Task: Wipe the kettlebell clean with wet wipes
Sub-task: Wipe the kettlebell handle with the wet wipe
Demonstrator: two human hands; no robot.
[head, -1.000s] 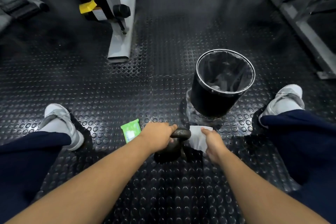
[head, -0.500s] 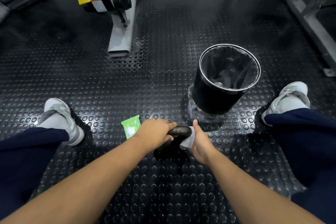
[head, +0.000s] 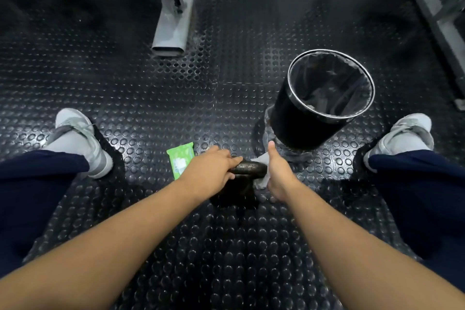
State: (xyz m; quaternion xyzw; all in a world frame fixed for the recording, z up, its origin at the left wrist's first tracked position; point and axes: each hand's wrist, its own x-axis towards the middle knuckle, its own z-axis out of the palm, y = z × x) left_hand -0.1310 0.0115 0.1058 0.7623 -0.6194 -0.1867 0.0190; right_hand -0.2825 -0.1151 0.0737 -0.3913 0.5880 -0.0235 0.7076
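Note:
A dark kettlebell (head: 249, 169) stands on the studded rubber floor between my legs. Its body is mostly in shadow below the handle. My left hand (head: 210, 171) grips the left end of the handle. My right hand (head: 278, 173) holds a white wet wipe (head: 261, 170) against the right end of the handle, thumb pointing up. A green pack of wet wipes (head: 180, 162) lies flat on the floor just left of my left hand.
A black bin (head: 302, 121) with a metal rim and a dark liner stands just beyond the kettlebell on the right. My grey shoes (head: 75, 141) (head: 402, 137) sit on either side. A grey machine foot (head: 173, 27) stands further back, and a metal frame (head: 442, 20) runs along the right.
My right hand has brought the wipe from beside the handle onto its right end and wrapped round it. The left hand keeps its grip on the handle.

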